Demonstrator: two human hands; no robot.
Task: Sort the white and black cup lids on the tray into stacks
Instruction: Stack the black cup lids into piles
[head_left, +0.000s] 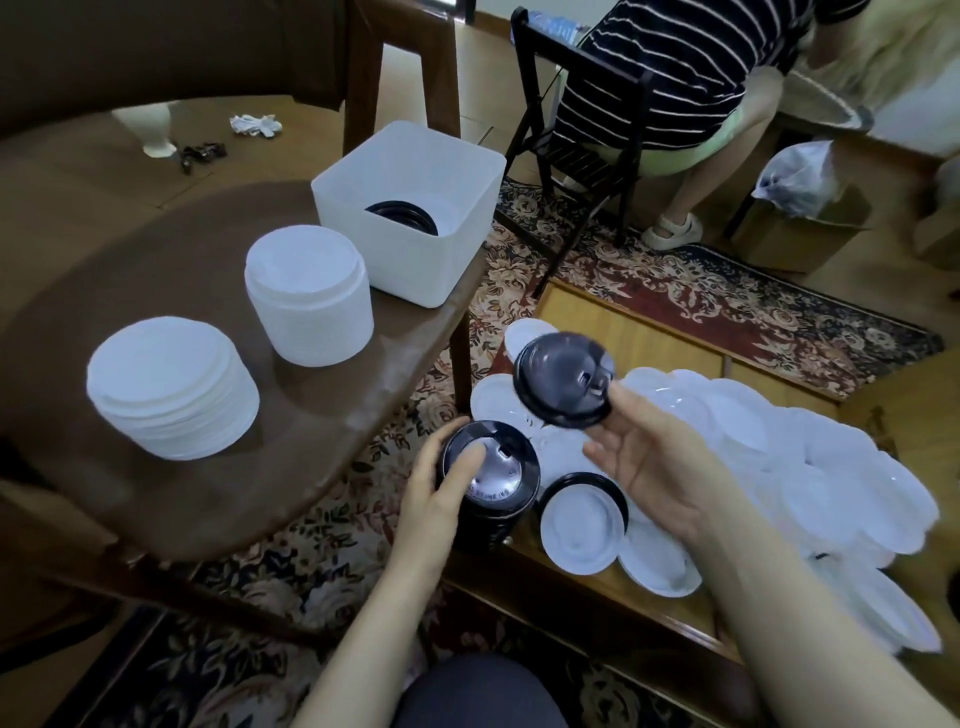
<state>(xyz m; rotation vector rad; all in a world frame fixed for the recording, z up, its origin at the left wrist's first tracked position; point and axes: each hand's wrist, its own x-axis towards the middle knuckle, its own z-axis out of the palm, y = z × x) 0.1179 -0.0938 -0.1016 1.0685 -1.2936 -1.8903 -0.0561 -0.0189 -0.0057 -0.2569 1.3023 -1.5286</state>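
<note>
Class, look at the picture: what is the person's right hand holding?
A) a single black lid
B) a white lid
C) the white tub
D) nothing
A: the right hand pinches a single black lid at its rim, raised above the loose white lids.

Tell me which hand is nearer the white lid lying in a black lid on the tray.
Left, narrowly. The left hand grips the black stack right beside that white lid; the right hand, pinching a black lid, is raised above it.

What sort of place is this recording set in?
Probably a home living room used for sorting work: a patterned floral carpet, a dark wooden side table and a black folding wooden chair with someone sitting on it.
</note>
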